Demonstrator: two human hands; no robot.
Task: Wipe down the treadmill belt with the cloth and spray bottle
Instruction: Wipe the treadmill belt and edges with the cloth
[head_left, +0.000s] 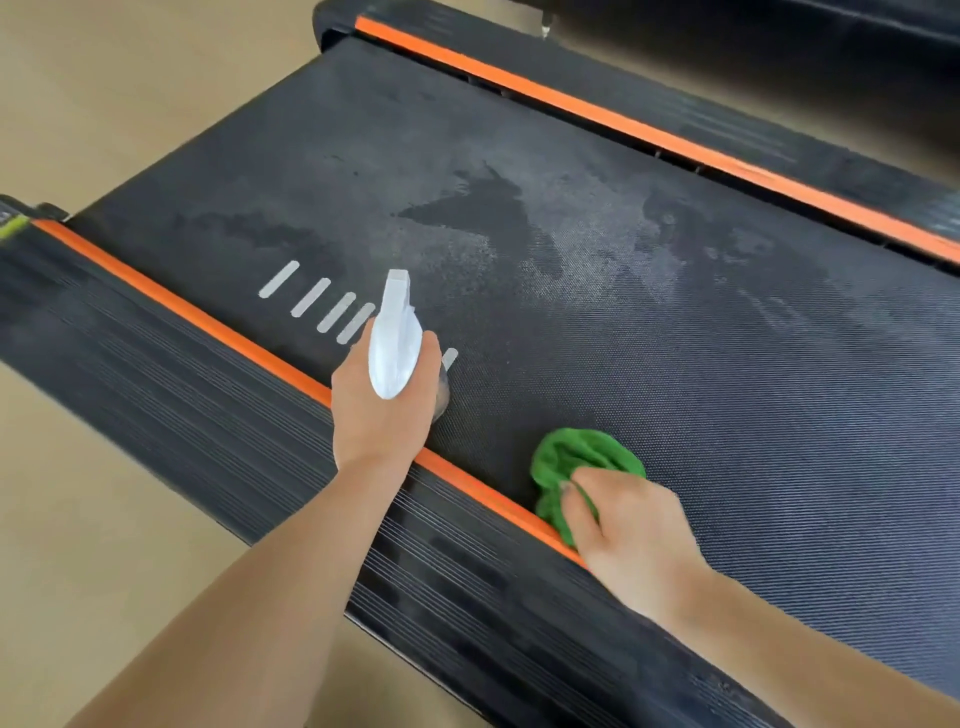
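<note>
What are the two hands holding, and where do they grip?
Left hand grips the spray bottle around its neck. Right hand grips the bunched green cloth at its near edge.

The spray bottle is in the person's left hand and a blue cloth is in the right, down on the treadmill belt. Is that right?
Almost. The head view shows the cloth is green, not blue. The spray bottle is in the left hand, and the right hand holds the cloth on the treadmill belt.

Black treadmill belt (675, 364) between orange-edged side rails (182, 395), wet patches, green cloth (582, 457) bunched on it
</note>
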